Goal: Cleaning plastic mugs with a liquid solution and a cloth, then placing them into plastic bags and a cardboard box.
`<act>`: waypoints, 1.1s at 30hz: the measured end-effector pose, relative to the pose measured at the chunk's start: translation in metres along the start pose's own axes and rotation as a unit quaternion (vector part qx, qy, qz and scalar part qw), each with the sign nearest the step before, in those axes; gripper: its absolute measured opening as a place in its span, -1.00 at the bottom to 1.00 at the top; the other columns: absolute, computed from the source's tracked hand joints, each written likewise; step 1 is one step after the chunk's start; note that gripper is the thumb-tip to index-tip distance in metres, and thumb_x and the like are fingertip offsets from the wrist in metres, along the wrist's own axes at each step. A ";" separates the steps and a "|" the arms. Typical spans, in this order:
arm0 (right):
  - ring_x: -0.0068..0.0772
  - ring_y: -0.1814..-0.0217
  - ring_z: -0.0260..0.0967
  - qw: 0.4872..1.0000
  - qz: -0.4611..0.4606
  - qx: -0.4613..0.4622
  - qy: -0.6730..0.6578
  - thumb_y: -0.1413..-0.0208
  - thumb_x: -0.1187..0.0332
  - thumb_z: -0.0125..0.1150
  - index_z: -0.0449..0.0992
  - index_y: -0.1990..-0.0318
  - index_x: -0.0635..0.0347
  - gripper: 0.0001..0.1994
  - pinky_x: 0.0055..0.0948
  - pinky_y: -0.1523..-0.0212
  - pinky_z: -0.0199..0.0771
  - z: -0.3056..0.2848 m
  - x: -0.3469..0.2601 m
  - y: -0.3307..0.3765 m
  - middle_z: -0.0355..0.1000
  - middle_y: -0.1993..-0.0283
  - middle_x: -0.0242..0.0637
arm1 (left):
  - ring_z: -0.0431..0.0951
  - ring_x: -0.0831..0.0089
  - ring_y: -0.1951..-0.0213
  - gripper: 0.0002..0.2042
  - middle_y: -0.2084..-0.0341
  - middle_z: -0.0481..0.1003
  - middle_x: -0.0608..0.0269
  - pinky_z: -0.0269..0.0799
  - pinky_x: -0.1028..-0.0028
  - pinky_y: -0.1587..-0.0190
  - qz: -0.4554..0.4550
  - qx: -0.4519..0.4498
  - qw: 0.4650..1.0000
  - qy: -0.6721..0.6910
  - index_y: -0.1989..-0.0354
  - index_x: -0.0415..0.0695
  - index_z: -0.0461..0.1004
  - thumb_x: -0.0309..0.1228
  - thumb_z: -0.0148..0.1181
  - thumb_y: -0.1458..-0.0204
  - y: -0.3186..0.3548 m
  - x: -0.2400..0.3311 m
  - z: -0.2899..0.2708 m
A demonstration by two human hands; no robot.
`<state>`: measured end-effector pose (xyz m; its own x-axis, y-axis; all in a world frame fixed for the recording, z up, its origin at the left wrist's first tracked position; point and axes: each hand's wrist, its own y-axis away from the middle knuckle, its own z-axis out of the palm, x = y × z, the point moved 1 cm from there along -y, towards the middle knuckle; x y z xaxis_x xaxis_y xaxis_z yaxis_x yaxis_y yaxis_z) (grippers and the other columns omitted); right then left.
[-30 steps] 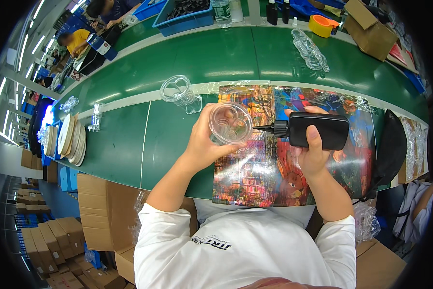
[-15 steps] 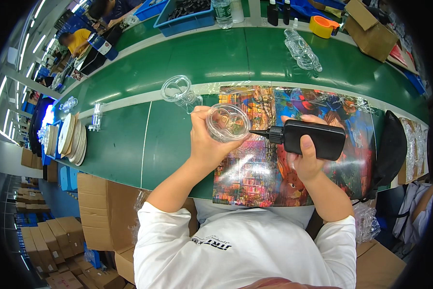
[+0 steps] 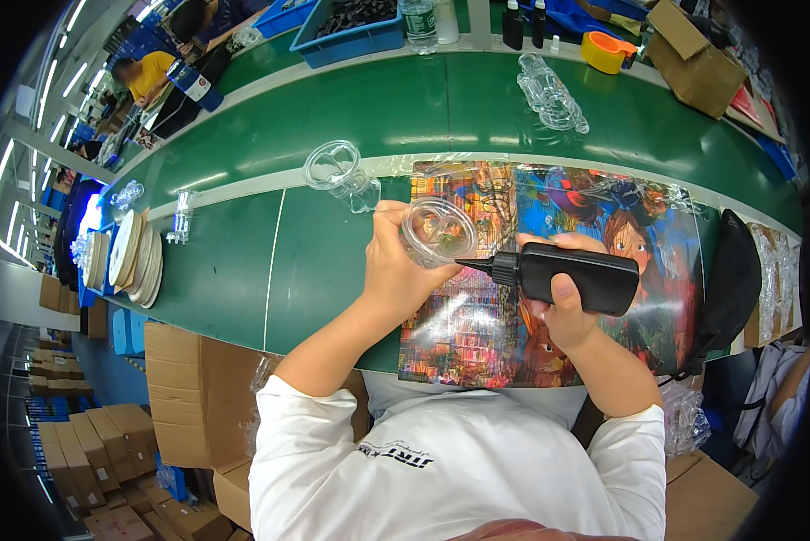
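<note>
My left hand (image 3: pixel 397 261) is closed round a clear plastic cup-like part (image 3: pixel 438 231) with a round rim, its open end tilted up. In my right hand (image 3: pixel 567 302) lies a black squeeze bottle (image 3: pixel 581 278) with a ribbed collar and a thin pointed nozzle. The nozzle tip is at the near lower edge of the clear part; whether it touches cannot be made out. Both are held above a glossy colourful printed sheet (image 3: pixel 463 334) on the green table. Another clear part (image 3: pixel 342 176) with a round rim stands just beyond my left hand.
A clear figure-shaped part (image 3: pixel 552 95) lies on the moving-belt-like green strip ahead. Farther back are a blue bin (image 3: pixel 349 41) of dark pieces, a water bottle (image 3: pixel 418 25) and an orange tape roll (image 3: pixel 606 52). White spools (image 3: pixel 137 261) stand left; a black bag (image 3: pixel 734 279) lies right.
The clear part in my left hand has shifted slightly right and turned. The black bottle has moved a little left and down. The figure-shaped part on the far strip has slid left.
</note>
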<state>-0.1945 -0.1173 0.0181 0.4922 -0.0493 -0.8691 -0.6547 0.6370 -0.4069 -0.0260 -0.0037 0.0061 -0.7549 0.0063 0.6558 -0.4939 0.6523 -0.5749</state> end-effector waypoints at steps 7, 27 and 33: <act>-0.67 0.75 0.12 1.000 0.001 -0.015 -0.010 -0.02 0.15 0.13 0.16 0.02 0.13 -0.56 -0.71 0.72 0.18 0.000 0.001 0.002 0.36 0.09 0.13 | 0.43 0.15 0.29 -0.28 0.23 0.25 0.05 0.38 0.33 0.31 -0.028 -0.017 0.999 -0.003 0.21 -0.20 0.11 -0.46 0.51 0.58 0.004 -0.001 0.002; -0.62 0.45 0.31 0.965 0.131 0.093 -0.209 -0.06 0.22 0.10 0.22 -0.09 0.09 -0.57 -0.72 0.48 0.34 -0.026 0.015 -0.044 0.35 0.00 -0.10 | 0.37 0.45 0.22 -0.29 0.25 0.28 0.21 0.33 0.47 0.11 -0.033 -0.043 0.984 0.169 0.13 -0.22 0.17 -0.44 0.51 0.51 -0.006 -0.010 -0.003; -0.34 0.15 0.33 0.896 -0.178 -0.043 0.405 -0.02 0.41 0.09 0.31 -0.05 0.03 -0.62 -0.44 0.13 0.38 -0.028 0.024 -0.056 0.27 -0.11 -0.22 | 0.36 0.40 0.06 -0.26 0.12 0.33 0.19 0.23 0.43 -0.05 -0.077 -0.086 0.919 0.377 0.00 -0.29 0.26 -0.42 0.49 0.48 -0.017 -0.016 -0.013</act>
<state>-0.1618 -0.1761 0.0120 0.1224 -0.8016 -0.5852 -0.5977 0.4112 -0.6882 0.0000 -0.0044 0.0117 -0.1348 0.3846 0.9132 -0.4452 0.7998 -0.4026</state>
